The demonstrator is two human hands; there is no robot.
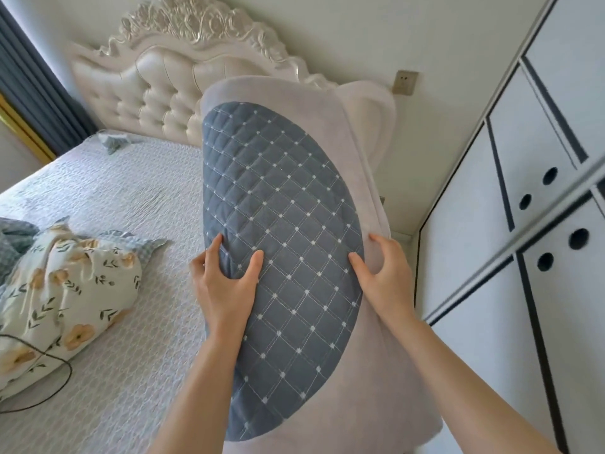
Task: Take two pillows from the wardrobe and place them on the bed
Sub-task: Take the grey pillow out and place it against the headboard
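I hold a long pillow (281, 198) upright in front of me, over the bed's right edge. It has a blue quilted panel with white dots and a pale lilac border. My left hand (226, 283) grips the pillow's left edge, thumb on the blue panel. My right hand (386, 276) grips its right edge on the lilac border. The bed (124, 204) with a pale quilted cover lies to the left. The white wardrobe (530, 257) with black lines and round holes stands at the right, doors shut. Whether a second pillow lies behind this one I cannot tell.
A floral quilt or cushion (65, 290) lies bunched at the bed's left side with a dark cable (49, 362) over it. A tufted cream headboard (163, 93) stands at the back. Dark blue curtains (36, 86) hang at the far left. A wall socket (405, 81) is above the bed's right side.
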